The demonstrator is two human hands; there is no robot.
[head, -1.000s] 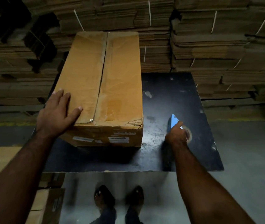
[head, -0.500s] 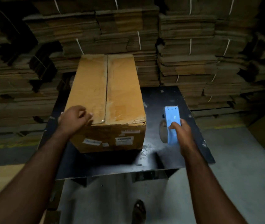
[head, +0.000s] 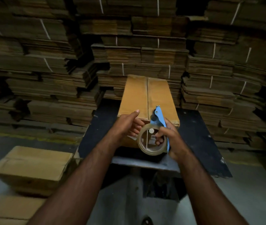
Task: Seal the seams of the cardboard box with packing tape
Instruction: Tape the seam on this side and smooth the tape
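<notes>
Presently: one cardboard box point(head: 146, 98), flaps closed, on one dark bench point(head: 198, 137). One blue tape dispenser point(head: 159, 120) with one tape roll point(head: 152, 140), grasped by right hand point(head: 172, 140). Left hand point(head: 125, 125) curled at the roll's left edge; contact unclear. Two boxes point(head: 31, 166) lie near left.

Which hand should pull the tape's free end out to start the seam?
Left. The left hand is beside the clear tape roll, apparently free, while the right hand grips the blue dispenser.

One head-worn wide-angle camera looks forward and down, close over both forearms, toward the cardboard stacks point(head: 145, 51).
</notes>
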